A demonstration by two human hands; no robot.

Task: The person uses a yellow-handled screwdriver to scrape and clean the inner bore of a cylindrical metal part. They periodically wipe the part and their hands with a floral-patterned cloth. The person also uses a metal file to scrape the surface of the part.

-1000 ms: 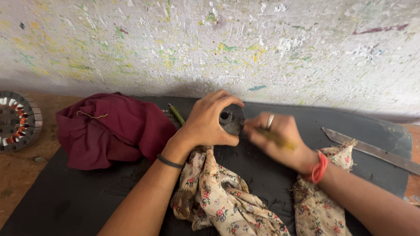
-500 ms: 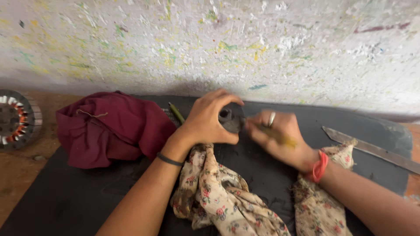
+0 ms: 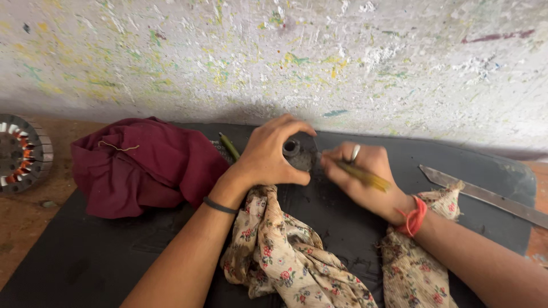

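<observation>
I see the left hand (image 3: 268,157) curled around a small dark round part (image 3: 297,153) near the far edge of the black mat (image 3: 85,256), fingers and thumb closed on it, while the right hand (image 3: 362,177) is clenched on a yellow-handled tool (image 3: 365,177) whose tip points at the part; I cannot make out the tip itself. My worry is a slip: the tip works right beside the left fingertips, so if it skids off the greasy-looking metal it could jab them, and the part could roll away toward the wall. The flowered cloth (image 3: 297,256) lies bunched under both wrists and could snag or drag the part. A long metal blade (image 3: 485,197) rests near the mat's right edge, close to the right forearm, and a backward pull of the elbow could catch it. A maroon cloth (image 3: 137,165) sits at the left of the mat, a green stick (image 3: 229,146) just beside it, and a round wound motor core (image 3: 20,151) lies off the mat's left edge. I see no packages, labels or signs, only the paint-flecked wall (image 3: 342,63)
</observation>
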